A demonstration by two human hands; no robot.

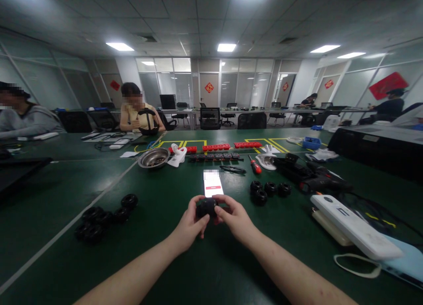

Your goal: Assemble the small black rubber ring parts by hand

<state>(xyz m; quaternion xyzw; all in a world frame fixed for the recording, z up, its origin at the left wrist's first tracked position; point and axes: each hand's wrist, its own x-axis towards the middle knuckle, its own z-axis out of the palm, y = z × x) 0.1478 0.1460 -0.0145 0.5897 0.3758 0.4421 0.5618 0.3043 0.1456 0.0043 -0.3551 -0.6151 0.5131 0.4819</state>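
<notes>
My left hand (191, 223) and my right hand (234, 217) are both closed around a small black wheel (207, 207), its fine detail hidden by fingers and dark colour. Just beyond them lies a phone (213, 184) with a bright screen. To the left, a loose cluster of black wheels (94, 232) rests on the green table (158, 269). Another group of similar black wheels (260, 196) sits right of my hands.
A metal bowl (153, 158) with small parts stands at the back left. Farther back lie red strips (216, 147), a dark strip (214, 157) and a screwdriver (255, 166). A white device (357, 225) and cables are at right. A person (137, 113) sits across the table.
</notes>
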